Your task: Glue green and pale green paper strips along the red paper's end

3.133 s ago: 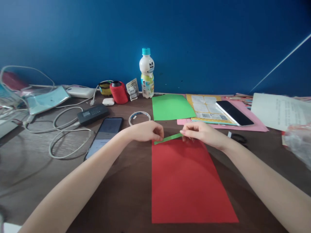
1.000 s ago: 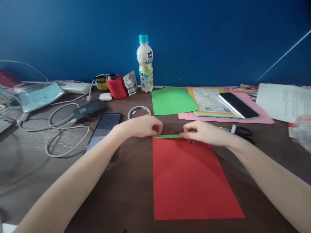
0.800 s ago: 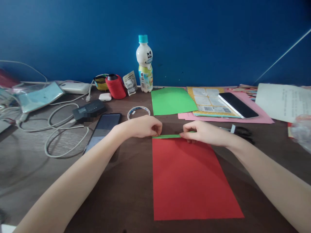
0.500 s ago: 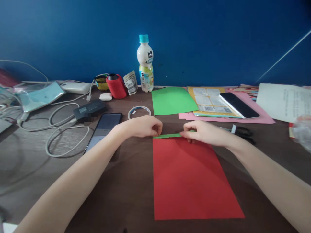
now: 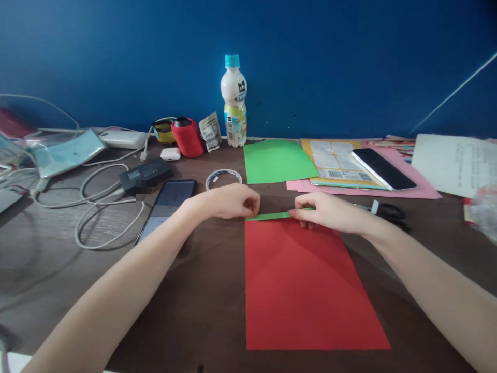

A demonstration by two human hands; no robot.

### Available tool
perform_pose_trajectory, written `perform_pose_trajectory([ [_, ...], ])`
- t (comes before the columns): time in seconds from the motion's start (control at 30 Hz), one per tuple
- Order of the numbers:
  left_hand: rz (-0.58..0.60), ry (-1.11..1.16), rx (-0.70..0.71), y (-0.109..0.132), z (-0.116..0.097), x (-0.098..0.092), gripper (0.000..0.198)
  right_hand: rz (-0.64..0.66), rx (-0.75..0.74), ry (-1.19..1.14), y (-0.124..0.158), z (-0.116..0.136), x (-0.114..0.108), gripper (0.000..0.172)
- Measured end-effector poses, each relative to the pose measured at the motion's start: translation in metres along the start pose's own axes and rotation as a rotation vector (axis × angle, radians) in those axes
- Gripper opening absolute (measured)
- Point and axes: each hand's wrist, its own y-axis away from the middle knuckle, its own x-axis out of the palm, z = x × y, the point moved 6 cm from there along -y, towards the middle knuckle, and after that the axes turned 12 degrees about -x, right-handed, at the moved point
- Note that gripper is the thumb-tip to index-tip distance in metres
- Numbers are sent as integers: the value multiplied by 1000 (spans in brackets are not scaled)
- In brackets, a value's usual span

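Observation:
A red paper sheet (image 5: 306,285) lies flat on the brown table (image 5: 202,300) in front of me. Along its far edge runs a thin green paper strip (image 5: 269,215). My left hand (image 5: 229,201) pinches the strip's left end at the sheet's far-left corner. My right hand (image 5: 328,211) pinches the strip's right part, fingers closed over it and hiding that end. Both hands rest low on the table at the sheet's top edge.
A green sheet (image 5: 277,160), pink paper (image 5: 388,190) with a sticker card and a phone (image 5: 382,168) lie behind. Scissors (image 5: 388,211) sit right of my right hand. A tape ring (image 5: 223,178), another phone (image 5: 166,204), cables (image 5: 104,212), a red cup (image 5: 188,137) and a bottle (image 5: 235,101) stand at the left and back.
Three seconds ago the green strip was tilted above the red sheet; it now lies level along the sheet's far edge. Over the last second both hands have stayed almost still.

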Motion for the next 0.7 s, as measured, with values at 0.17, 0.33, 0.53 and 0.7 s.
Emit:
perform_pose_trajectory([
  [0.17, -6, 0, 10, 0, -1, -1, 14, -6, -2, -20, 0, 3, 0, 31],
  [0.33, -4, -7, -11, 0, -1, -1, 14, -5, -8, -8, 0, 4, 0, 32],
  [0.53, -11, -10, 3, -1, 1, -1, 14, -3, -7, 40, 0, 1, 0, 32],
  [0.7, -8, -5, -7, 0, 1, -1, 16, -5, -5, 37, -1, 0, -1, 32],
])
